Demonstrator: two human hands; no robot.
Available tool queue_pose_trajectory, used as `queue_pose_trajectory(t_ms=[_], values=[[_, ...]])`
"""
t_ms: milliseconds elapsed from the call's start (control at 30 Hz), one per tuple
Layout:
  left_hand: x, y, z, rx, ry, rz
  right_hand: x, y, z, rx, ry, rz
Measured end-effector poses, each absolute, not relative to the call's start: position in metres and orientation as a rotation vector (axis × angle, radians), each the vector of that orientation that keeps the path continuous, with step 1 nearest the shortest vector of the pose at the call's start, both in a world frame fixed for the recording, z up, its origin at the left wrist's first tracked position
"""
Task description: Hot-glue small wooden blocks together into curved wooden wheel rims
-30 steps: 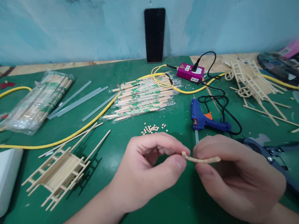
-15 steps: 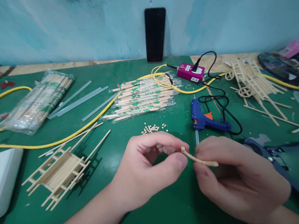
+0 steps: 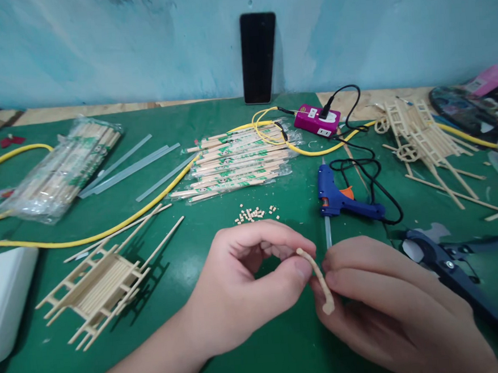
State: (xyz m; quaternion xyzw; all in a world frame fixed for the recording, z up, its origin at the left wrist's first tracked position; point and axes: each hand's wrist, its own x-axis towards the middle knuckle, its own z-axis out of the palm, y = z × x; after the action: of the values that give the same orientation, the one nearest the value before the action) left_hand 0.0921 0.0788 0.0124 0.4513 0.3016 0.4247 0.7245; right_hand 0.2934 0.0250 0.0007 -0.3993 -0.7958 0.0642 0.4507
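Observation:
Between my hands is a small curved wooden piece (image 3: 319, 278), its lower end pointing down toward me. My left hand (image 3: 256, 282) pinches its upper end between thumb and index finger. The fingers of my right hand (image 3: 385, 302) close on its right side, with the thumb partly hidden behind it. Just beyond my left hand lies a pile of tiny wooden bits (image 3: 251, 214). A blue glue gun (image 3: 339, 200) rests past my right hand. At the left stands a small cart frame of wooden sticks (image 3: 105, 287).
Wrapped chopsticks (image 3: 239, 161), a bag of more sticks (image 3: 72, 165) and clear glue sticks (image 3: 132, 169) lie farther back. Dark cutters (image 3: 449, 264) are beside my right hand. A purple power socket (image 3: 318, 120), a yellow cable and a wheeled stick model (image 3: 420, 140) sit at the back right.
The curved piece has turned so its free end now points down toward me instead of right. My right hand has rotated and shifted slightly; my left hand barely moved.

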Motion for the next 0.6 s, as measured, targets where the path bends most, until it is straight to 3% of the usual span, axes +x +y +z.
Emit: queue_pose_trajectory(t_ms=[600], values=[[0.0942, 0.0801, 0.0114, 0.877, 0.581, 0.911, 0.2928, 0.0213, -0.004, -0.97, -1.971, 0.136]])
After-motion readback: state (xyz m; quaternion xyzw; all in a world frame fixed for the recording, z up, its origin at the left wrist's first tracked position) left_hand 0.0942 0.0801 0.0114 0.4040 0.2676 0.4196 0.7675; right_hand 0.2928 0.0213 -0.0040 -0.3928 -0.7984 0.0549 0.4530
